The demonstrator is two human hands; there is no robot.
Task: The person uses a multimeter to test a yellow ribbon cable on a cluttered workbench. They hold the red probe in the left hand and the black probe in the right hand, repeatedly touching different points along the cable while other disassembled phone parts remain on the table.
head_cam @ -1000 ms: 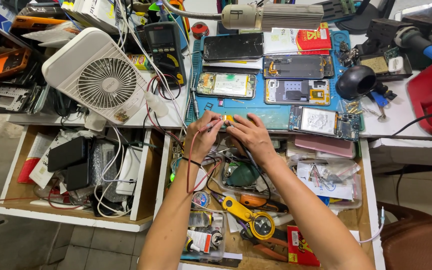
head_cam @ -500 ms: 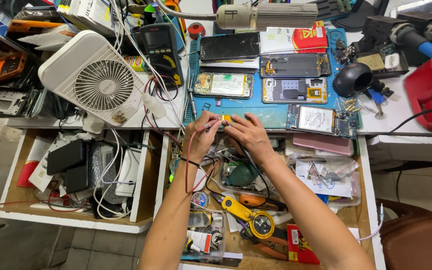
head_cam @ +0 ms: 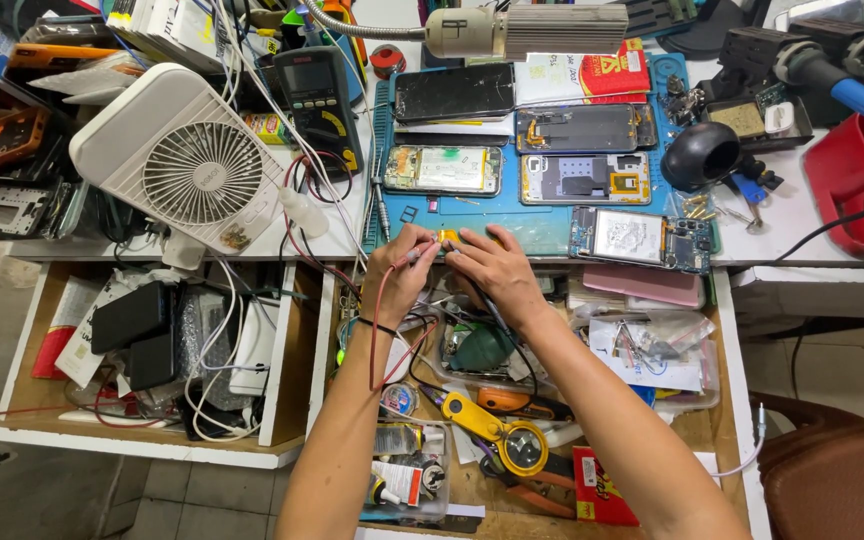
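head view: both hands meet at the near edge of a blue work mat (head_cam: 552, 235). left hand (head_cam: 399, 272) is curled, thumb and forefinger pinching a thin probe with a red lead (head_cam: 380, 320) that loops down past its wrist. right hand (head_cam: 492, 268) is also curled, fingers pressed together on a second thin probe; the tip itself is too small to make out. between the two sets of fingertips sits a small yellow part (head_cam: 449, 237) on the mat edge, touching or nearly touching both probe ends.

just beyond the left hand lies an opened phone (head_cam: 443, 169) with its battery showing. beyond the right hand, another opened phone (head_cam: 585, 179), and to its right a bare circuit board (head_cam: 638, 238). far left of the left hand stands a white desk fan (head_cam: 184, 160), with a dark multimeter (head_cam: 319, 95) behind it.

under both forearms an open drawer (head_cam: 722, 400) holds clutter, including a yellow magnifier tool (head_cam: 500, 432) beneath the right wrist.
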